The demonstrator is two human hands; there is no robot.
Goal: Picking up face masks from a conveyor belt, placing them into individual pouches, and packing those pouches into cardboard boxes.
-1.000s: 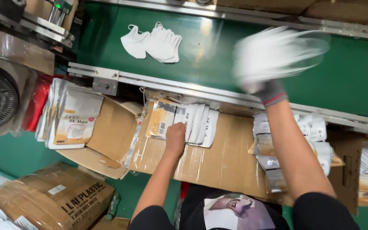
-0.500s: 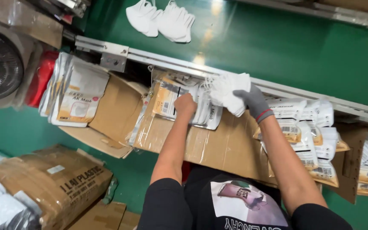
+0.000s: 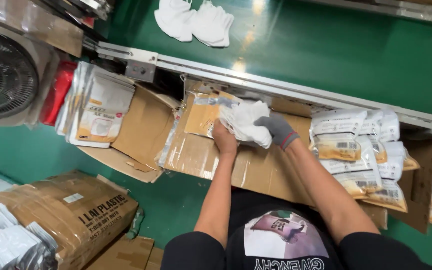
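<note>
1. The left hand [image 3: 224,139], bare, is closed round the lower edge of a bunch of white masks [image 3: 246,122], right where they meet the open end of a clear-and-tan pouch [image 3: 207,114].
2. The right hand [image 3: 276,131], in a grey glove with a red cuff, is curled onto the same bunch from the other side, so the masks are pinched between both hands.
3. The masks and pouch are held just above a flat cardboard sheet [image 3: 256,170] laid in front of the person.
4. A pile of filled pouches [image 3: 361,160] is stacked to the right of the gloved hand, pretty close by.
5. More printed pouches [image 3: 96,110] are leaned up on the left, next to a black fan [image 3: 3,75].
6. Past the metal rail [image 3: 286,87], two loose white masks [image 3: 196,22] can be seen lying on the green belt [image 3: 336,50].
7. A brown cardboard box [image 3: 61,212] is sat low on the left.
</note>
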